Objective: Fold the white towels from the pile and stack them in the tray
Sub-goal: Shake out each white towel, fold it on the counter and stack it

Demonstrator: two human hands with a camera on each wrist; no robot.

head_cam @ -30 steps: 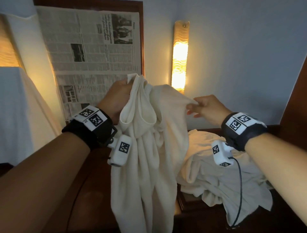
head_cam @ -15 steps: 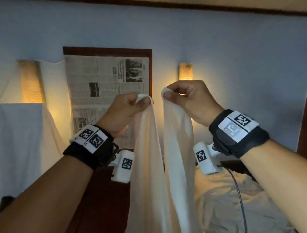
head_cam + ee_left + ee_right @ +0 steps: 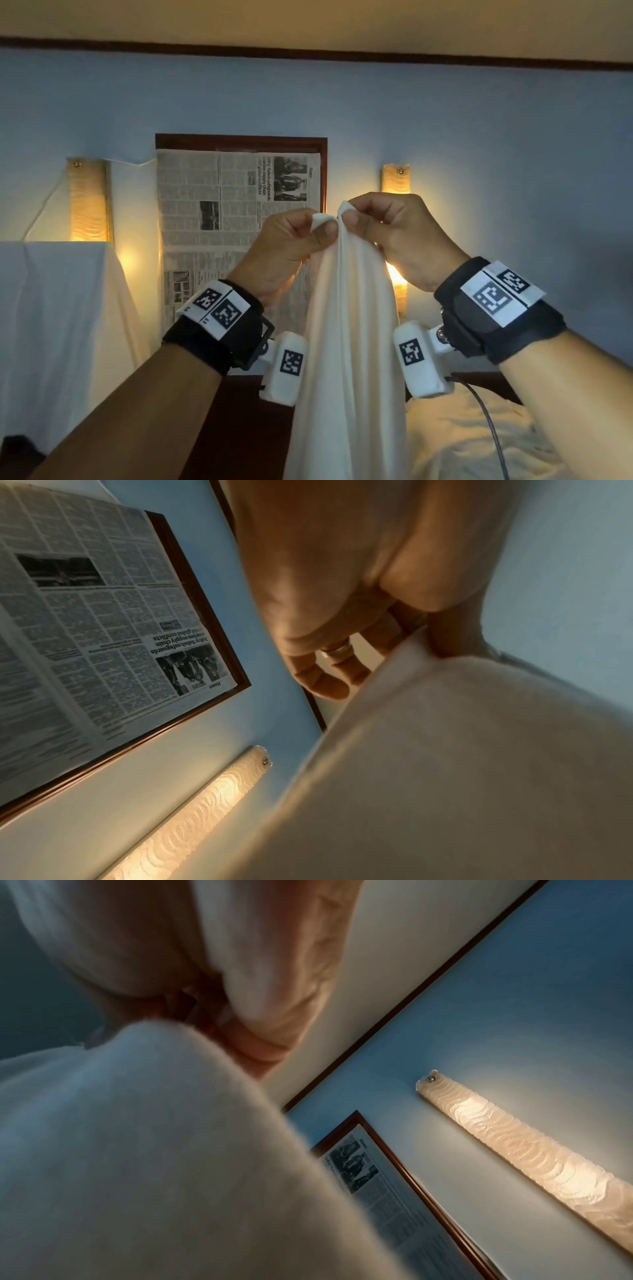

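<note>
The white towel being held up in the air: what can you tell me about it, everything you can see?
The white towel is plain off-white, soft and slightly fuzzy-looking cloth. It hangs lengthwise in long vertical folds, its lower end out of view. Two top corners are brought together, nearly touching: the left hand pinches one, the right hand pinches the other. It is raised in front of the framed newspaper and a lit wall lamp, above more crumpled white cloth at lower right.
</note>
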